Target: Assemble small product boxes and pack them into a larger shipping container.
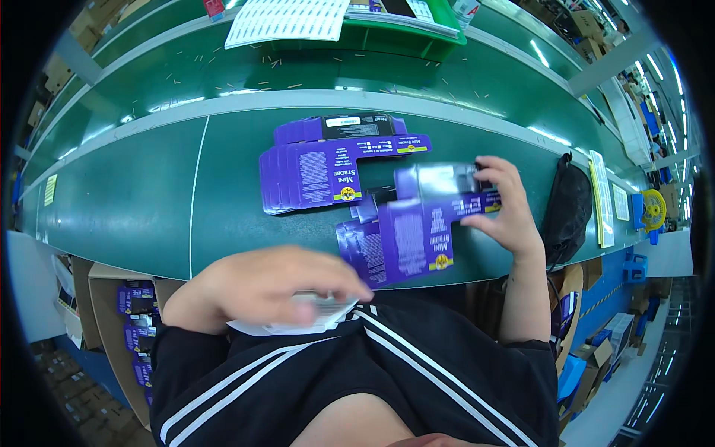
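My right hand (506,205) has its thumb and fingers around the right-hand end of a flat purple folding carton (410,238). The carton's upper part is blurred, and it overlaps other flat purple cartons (363,246) near the table's front edge. At my chest, my left hand (279,287) is smeared by motion, with its fingers pointing right. Close below it is a white sheet (320,319), partly hidden; whether the hand touches it I cannot tell. Farther back lies a fanned stack of flat purple cartons (311,175) with a black panel.
A black pouch (567,208) lies at the right of the green table (126,186). Beyond the pale ledge are a white label sheet (287,21) and a green tray (413,39). Below left, an open cardboard box (112,320) holds purple cartons; a yellow fan (654,210) stands far right.
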A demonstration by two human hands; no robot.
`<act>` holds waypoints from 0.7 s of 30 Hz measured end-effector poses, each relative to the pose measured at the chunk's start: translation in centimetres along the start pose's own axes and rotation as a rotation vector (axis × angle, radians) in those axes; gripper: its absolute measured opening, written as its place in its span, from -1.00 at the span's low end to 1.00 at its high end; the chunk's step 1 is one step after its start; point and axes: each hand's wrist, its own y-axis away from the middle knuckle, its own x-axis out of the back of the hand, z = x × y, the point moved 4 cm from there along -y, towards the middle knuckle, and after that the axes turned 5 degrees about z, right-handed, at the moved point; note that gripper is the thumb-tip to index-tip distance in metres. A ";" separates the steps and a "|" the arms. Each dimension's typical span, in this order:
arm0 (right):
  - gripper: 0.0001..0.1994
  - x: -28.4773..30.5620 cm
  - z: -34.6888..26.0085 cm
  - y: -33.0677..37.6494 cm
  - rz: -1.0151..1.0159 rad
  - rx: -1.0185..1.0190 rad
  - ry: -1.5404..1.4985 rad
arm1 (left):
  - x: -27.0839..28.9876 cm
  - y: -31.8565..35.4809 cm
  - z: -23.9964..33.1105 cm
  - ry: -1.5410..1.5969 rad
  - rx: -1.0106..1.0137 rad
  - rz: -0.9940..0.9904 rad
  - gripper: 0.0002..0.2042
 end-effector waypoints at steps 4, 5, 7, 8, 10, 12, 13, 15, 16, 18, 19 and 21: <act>-0.42 -2.8 -1.0 -4.1 0.090 -0.030 0.039 | -1.3 1.7 4.5 -0.510 0.140 0.066 -0.71; -0.44 -4.0 -1.2 -5.3 0.065 -0.043 0.046 | -1.0 1.9 4.7 -0.532 0.177 0.099 -0.75; -0.47 -5.7 -0.9 -7.3 0.039 -0.064 0.021 | 0.1 2.4 5.0 -0.619 0.233 0.190 -0.84; -0.50 -6.6 -1.0 -7.6 0.017 -0.089 0.005 | 0.9 2.8 5.0 -0.705 0.280 0.272 -0.91; -0.59 -6.9 -4.0 -7.6 0.234 0.152 0.327 | 1.7 3.1 4.6 -0.657 0.281 0.354 -0.85; -0.57 -7.3 -7.6 -6.4 0.141 0.228 0.052 | 2.2 3.7 3.5 -0.623 0.311 0.406 -0.85; -0.56 -7.4 -9.8 -5.4 0.060 0.288 -0.194 | 2.4 4.0 3.2 -0.592 0.312 0.435 -0.84; -0.59 -8.2 -13.5 -3.0 -0.151 0.246 -0.534 | 2.4 4.3 3.0 -0.579 0.322 0.456 -0.84; -0.65 -8.5 -14.6 -2.3 -0.186 0.186 -0.623 | 2.6 4.2 2.9 -0.568 0.319 0.467 -0.84; -0.75 -9.8 -14.6 -0.9 -0.293 -0.103 -0.771 | 2.6 3.8 3.1 -0.546 0.304 0.481 -0.84; -0.75 -10.0 -14.9 -0.7 -0.291 -0.104 -0.769 | 2.5 3.8 3.1 -0.546 0.302 0.479 -0.84; -0.81 -9.9 -15.0 -0.4 -0.217 -0.079 -0.700 | 2.5 3.8 3.1 -0.546 0.339 0.483 -0.84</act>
